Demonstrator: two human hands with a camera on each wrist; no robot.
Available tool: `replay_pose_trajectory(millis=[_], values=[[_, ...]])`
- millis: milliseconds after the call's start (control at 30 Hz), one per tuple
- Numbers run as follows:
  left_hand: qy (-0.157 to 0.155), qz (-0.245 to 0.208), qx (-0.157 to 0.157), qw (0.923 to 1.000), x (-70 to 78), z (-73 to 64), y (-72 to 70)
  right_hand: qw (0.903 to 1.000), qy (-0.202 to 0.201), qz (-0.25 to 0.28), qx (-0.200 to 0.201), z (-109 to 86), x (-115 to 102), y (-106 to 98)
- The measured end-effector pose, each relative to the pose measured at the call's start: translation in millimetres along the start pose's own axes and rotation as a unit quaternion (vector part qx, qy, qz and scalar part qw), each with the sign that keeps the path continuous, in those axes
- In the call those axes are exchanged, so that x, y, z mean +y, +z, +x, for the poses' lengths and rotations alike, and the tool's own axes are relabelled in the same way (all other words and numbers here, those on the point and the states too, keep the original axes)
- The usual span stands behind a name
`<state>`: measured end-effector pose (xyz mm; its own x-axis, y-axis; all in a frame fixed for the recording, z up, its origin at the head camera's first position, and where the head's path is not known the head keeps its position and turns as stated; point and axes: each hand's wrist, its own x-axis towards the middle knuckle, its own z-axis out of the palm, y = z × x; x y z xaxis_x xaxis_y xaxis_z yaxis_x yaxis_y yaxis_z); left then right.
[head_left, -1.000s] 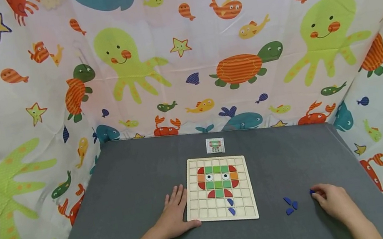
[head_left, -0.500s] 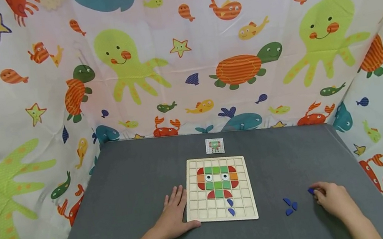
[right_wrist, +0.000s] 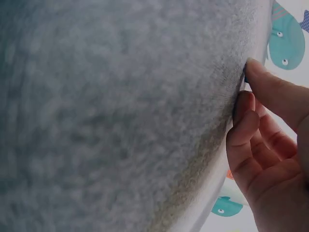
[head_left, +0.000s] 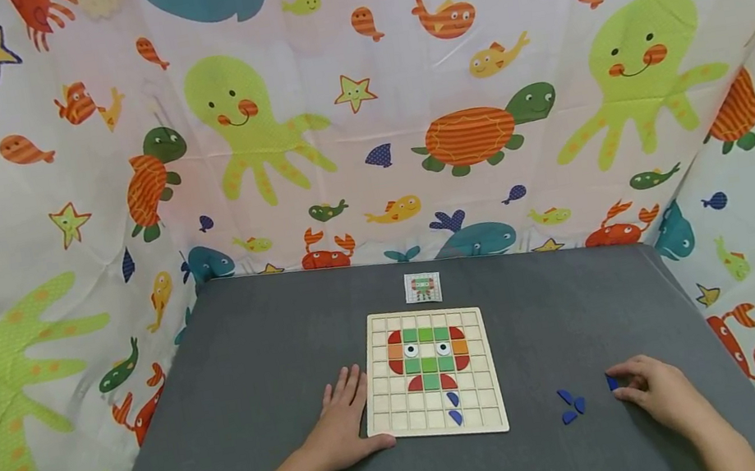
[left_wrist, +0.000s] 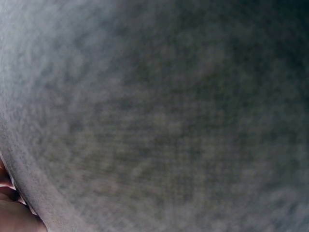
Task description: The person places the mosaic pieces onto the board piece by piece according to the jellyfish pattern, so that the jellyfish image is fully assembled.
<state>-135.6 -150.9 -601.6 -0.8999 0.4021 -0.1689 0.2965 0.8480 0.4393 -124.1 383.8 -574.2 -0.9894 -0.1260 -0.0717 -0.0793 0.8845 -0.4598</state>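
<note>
In the head view, my right hand pinches a small blue piece between thumb and forefinger, low over the grey table. The right wrist view shows the thumb and curled fingers close to the cloth, with a sliver of blue at the tips. My left hand lies with spread fingers along the left edge of a wooden grid board, thumb at its lower corner. On the board, red, orange and green tiles form a face with two eyes. Two blue half-round pieces sit below it.
Several loose blue pieces lie between the board and my right hand. Behind the board is a small picture card with a similar figure. A printed sea-animal curtain encloses the grey table at the back and sides.
My right fingers have shifted slightly and turned the pinched blue piece, so more of it shows. The left hand and the board stay in place.
</note>
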Motion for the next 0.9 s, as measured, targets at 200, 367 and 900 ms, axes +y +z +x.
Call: replay_pose_trajectory(millis=[200, 367, 900], values=[[-0.001, 0.0, 0.0, 1.0, -0.4, 0.5, 0.1, 0.9999, 0.011, 0.008, -0.008, 3.7, -4, 1], [-0.001, 0.003, 0.002, 1.0, -0.2, 0.4, -0.4, 0.9999, 0.003, 0.014, -0.003, 6.2, -8, 4], [0.001, -0.004, 0.0, 1.0, 0.6, -0.6, -1.2, 0.9969, -0.038, 0.008, 0.068, 9.5, -37, 7]])
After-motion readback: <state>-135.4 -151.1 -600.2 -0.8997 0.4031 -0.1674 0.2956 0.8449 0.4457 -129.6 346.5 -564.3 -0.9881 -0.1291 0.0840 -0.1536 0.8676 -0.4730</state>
